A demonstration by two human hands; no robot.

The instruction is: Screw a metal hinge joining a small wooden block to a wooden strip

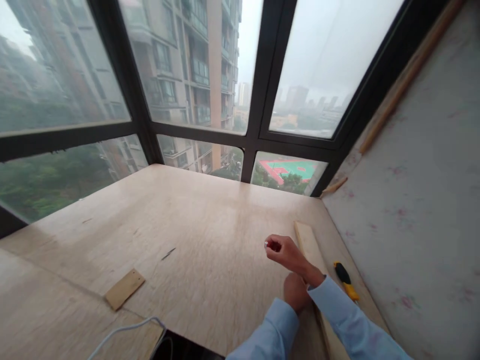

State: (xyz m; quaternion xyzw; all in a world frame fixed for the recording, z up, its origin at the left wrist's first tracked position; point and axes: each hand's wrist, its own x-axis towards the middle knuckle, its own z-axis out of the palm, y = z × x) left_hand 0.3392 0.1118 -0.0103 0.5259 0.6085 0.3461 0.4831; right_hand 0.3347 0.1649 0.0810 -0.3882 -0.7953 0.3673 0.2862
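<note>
My right hand (284,251) hovers over the plywood platform (195,225), its fingers curled in a pinch around something tiny and pale that I cannot make out. My left hand (295,291) sits just below and behind the right wrist; its fingers are tucked out of sight under the right arm. Both arms wear light blue sleeves. A narrow wooden strip (311,250) lies right of the hands, along the wall side.
A yellow and black utility knife (345,280) lies beside the strip near the white wall (420,200). A small plywood offcut (124,288) rests at the left front. A white cable (123,330) loops at the front edge. Large windows (195,65) bound the platform behind.
</note>
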